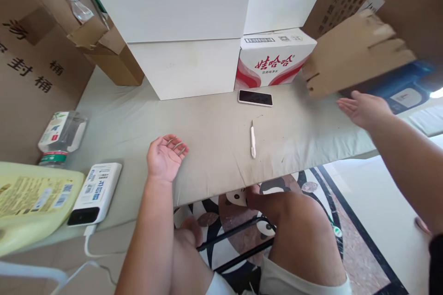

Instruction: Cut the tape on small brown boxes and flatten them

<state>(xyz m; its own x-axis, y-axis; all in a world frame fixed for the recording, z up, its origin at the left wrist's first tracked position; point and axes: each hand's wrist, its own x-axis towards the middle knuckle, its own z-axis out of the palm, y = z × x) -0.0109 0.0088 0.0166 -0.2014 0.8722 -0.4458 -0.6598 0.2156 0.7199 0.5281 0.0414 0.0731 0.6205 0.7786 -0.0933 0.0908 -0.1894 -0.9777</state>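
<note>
My left hand (166, 156) rests palm up at the near part of the cloth-covered table, its fingers loosely curled and holding nothing. Off to the right, my right hand (365, 108) is held out with fingers stretched, beside a brown cardboard piece (356, 55) with a notched edge. Whether the fingertips touch the cardboard I cannot tell. Between my hands lies a slim white tool (253, 140) with a thin dark tip pointing away from me. A phone (255, 98) with a dark screen lies behind it.
White boxes (187, 69) and a red-and-white carton (273, 60) stand at the back. Left are a small open carton (117, 62), a clear bottle (64, 133), a white power bank (98, 189) with a cable and a yellow jug (38, 203). A blue package (398, 85) lies right.
</note>
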